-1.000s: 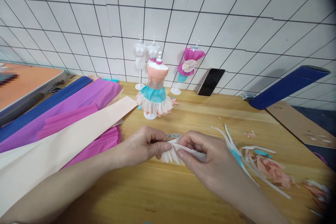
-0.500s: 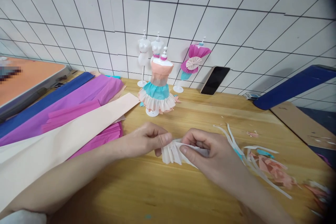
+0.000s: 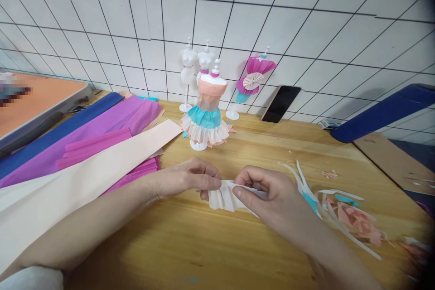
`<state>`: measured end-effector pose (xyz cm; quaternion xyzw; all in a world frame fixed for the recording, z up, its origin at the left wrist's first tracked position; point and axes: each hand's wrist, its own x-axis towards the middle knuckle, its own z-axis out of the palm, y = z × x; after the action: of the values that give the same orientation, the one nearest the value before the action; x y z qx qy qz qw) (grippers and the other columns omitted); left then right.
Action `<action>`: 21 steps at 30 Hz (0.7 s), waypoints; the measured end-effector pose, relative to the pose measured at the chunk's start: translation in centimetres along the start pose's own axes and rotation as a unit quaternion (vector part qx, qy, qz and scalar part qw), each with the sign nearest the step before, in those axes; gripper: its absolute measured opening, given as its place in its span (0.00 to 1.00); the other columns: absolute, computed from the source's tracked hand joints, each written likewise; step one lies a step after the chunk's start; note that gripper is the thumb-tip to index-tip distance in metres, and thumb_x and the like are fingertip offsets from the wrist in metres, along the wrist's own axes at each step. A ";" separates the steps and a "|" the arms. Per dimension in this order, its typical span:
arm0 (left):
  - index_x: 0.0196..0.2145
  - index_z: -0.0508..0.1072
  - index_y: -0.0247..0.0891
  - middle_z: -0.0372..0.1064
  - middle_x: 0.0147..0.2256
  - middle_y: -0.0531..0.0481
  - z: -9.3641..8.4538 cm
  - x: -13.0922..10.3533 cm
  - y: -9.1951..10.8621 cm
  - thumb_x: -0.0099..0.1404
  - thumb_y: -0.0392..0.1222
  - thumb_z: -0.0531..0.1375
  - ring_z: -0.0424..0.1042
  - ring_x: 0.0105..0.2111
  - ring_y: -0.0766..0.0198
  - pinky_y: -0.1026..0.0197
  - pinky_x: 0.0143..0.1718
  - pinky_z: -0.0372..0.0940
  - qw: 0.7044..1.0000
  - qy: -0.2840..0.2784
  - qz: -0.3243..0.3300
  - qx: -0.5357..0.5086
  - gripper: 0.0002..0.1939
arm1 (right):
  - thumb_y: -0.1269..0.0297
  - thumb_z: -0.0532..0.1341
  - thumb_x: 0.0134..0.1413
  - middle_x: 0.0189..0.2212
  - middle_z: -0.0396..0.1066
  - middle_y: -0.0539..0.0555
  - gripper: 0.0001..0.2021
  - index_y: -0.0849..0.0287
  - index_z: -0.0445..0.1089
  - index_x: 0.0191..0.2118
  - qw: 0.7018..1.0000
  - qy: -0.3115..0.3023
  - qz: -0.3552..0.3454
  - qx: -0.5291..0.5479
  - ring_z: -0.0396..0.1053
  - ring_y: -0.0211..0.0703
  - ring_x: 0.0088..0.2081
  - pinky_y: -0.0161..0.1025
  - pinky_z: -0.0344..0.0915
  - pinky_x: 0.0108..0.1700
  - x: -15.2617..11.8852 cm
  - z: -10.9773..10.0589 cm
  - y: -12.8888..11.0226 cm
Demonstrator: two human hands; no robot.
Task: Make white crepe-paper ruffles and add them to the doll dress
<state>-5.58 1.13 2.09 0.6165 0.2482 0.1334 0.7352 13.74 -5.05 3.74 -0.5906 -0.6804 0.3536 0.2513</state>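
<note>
A strip of white crepe paper (image 3: 226, 197), gathered into small pleats, hangs between my two hands above the wooden table. My left hand (image 3: 195, 181) pinches its left end between thumb and fingers. On the other side my right hand (image 3: 265, 192) grips the strip, thumb in front and fingers curled behind, and covers part of it. Just beyond my hands stands a small mannequin (image 3: 209, 108) in a peach top and a ruffled skirt of turquoise and white.
Purple paper (image 3: 88, 131) and a long cream sheet (image 3: 136, 152) lie at the left. Behind are white mannequins (image 3: 188, 61), one in a magenta dress (image 3: 253, 77), and a phone (image 3: 281, 104). Paper scraps (image 3: 360, 224) and a blue roll (image 3: 384, 111) are at the right.
The view has shifted slightly. Both hands keep their grip, and the pleats between them look a little flatter and more spread.
</note>
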 end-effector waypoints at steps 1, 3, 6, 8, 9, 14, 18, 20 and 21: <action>0.27 0.71 0.31 0.64 0.23 0.52 0.1 0.1 -0.2 0.59 0.46 0.58 0.60 0.24 0.70 0.65 0.28 0.55 1.000 0.008 0.006 0.004 0.13 | 0.63 0.56 0.50 0.17 0.60 0.45 0.08 0.56 0.62 0.22 1.000 -0.001 0.000 0.001 0.57 0.35 0.21 0.33 0.53 0.22 0.0 0.0 -0.1; 0.27 0.70 0.31 0.63 0.22 0.53 0.3 0.2 -0.5 0.60 0.49 0.58 0.59 0.24 0.70 0.66 0.27 0.55 0.999 0.026 0.011 0.025 0.16 | 0.64 0.56 0.50 0.17 0.60 0.45 0.08 0.56 0.62 0.22 1.000 -0.002 0.001 0.003 0.57 0.35 0.21 0.33 0.53 0.22 0.0 0.1 -0.2; 0.26 0.69 0.31 0.59 0.21 0.54 0.8 0.2 -0.7 0.61 0.51 0.57 0.56 0.22 0.71 0.67 0.23 0.51 0.994 0.055 0.021 0.097 0.18 | 0.64 0.56 0.50 0.17 0.60 0.45 0.07 0.56 0.62 0.23 1.000 0.009 0.000 0.000 0.57 0.36 0.20 0.33 0.53 0.21 -0.2 0.3 -0.4; 0.27 0.70 0.31 0.59 0.22 0.54 1.2 0.1 -0.7 0.63 0.52 0.56 0.55 0.23 0.71 0.67 0.23 0.50 0.984 0.078 0.044 0.157 0.19 | 0.64 0.56 0.50 0.16 0.59 0.45 0.07 0.56 0.63 0.23 1.000 0.025 -0.009 -0.011 0.57 0.36 0.20 0.33 0.53 0.21 -0.5 0.4 -0.5; 0.27 0.71 0.31 0.59 0.22 0.54 1.3 0.0 -0.6 0.63 0.51 0.55 0.55 0.23 0.71 0.67 0.23 0.51 0.977 0.090 0.055 0.184 0.19 | 0.65 0.56 0.50 0.16 0.59 0.45 0.07 0.56 0.63 0.23 0.999 0.031 -0.017 -0.016 0.57 0.36 0.20 0.33 0.53 0.21 -0.5 0.5 -0.5; 0.28 0.73 0.32 0.64 0.24 0.52 1.8 -0.3 -0.1 0.64 0.44 0.54 0.60 0.26 0.69 0.67 0.26 0.54 0.957 0.127 0.094 0.245 0.14 | 0.68 0.55 0.51 0.16 0.60 0.45 0.09 0.56 0.62 0.22 0.997 0.045 -0.057 -0.038 0.57 0.35 0.19 0.32 0.53 0.21 -0.8 0.7 -0.7; 0.30 0.74 0.33 0.66 0.25 0.52 2.0 -0.4 0.2 0.64 0.41 0.54 0.62 0.26 0.69 0.67 0.27 0.56 0.944 0.132 0.118 0.278 0.12 | 0.67 0.55 0.53 0.16 0.60 0.45 0.09 0.56 0.62 0.23 0.995 0.052 -0.066 -0.052 0.58 0.34 0.19 0.32 0.54 0.21 -0.9 0.6 -0.7; 0.30 0.74 0.33 0.66 0.25 0.52 2.1 -0.5 0.2 0.64 0.41 0.54 0.62 0.26 0.68 0.66 0.28 0.56 0.936 0.138 0.126 0.298 0.12 | 0.68 0.55 0.53 0.17 0.60 0.45 0.09 0.56 0.62 0.23 0.995 0.050 -0.068 -0.057 0.58 0.34 0.20 0.32 0.54 0.21 -0.9 0.5 -0.7; 0.30 0.74 0.34 0.66 0.25 0.52 2.1 -0.5 0.1 0.64 0.40 0.54 0.63 0.26 0.68 0.66 0.28 0.56 0.932 0.138 0.131 0.307 0.11 | 0.68 0.55 0.53 0.17 0.60 0.45 0.09 0.55 0.62 0.23 0.995 0.050 -0.067 -0.059 0.58 0.34 0.20 0.32 0.54 0.21 -0.9 0.4 -0.7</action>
<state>-4.87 -0.86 2.58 0.8146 0.2935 0.2298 0.4445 13.13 -6.10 4.10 -0.5747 -0.7246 0.2650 0.2729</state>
